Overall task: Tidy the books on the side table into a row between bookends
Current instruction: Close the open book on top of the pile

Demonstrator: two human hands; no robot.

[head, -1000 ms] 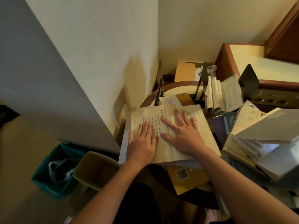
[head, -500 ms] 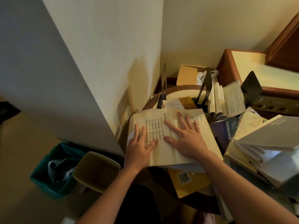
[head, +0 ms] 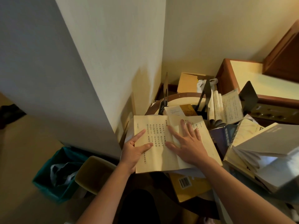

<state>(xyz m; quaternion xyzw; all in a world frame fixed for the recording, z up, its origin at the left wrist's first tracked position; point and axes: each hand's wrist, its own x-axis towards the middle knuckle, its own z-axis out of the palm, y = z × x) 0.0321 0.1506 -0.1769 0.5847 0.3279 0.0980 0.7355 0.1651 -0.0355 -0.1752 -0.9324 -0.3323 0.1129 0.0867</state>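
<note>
Step in hand: dealing with the open book (head: pixel 155 143), which lies face up on top of the heap on the side table (head: pixel 181 95). Row not started on this side.

Right hand (head: pixel 189 143) is flat and spread, palm down on the right-hand page, pressing it and gripping nothing. Left hand (head: pixel 135 150) sits at the book's left edge with thumb and forefinger straight on the left page. Its other fingers are hidden past the edge, so I cannot tell whether it grips the cover or only rests there.

Beyond the right fingertips lies a small flat book (head: pixel 178 110), and past that stand two black bookends: a thin one (head: pixel 165 92) seen edge-on and a tilted one (head: pixel 205 94). A third bookend (head: pixel 247 97) stands further right, with fanned, half-open books (head: pixel 224 107) slumped between it and the tilted one. Just right of the right hand is a dark blue book (head: pixel 224 136), then a sliding stack of open pale books (head: pixel 267 151). A yellow book with a barcode (head: pixel 186 183) pokes out under the right wrist. Teal bin (head: pixel 47 177) and yellow bin (head: pixel 93 172) are on the floor, left of the left forearm.

Next move, judged: fold the left half over, lift the right hand clear, take the closed book by the spine and stand it upright between the two near bookends. The flat book probably needs clearing or standing first.
</note>
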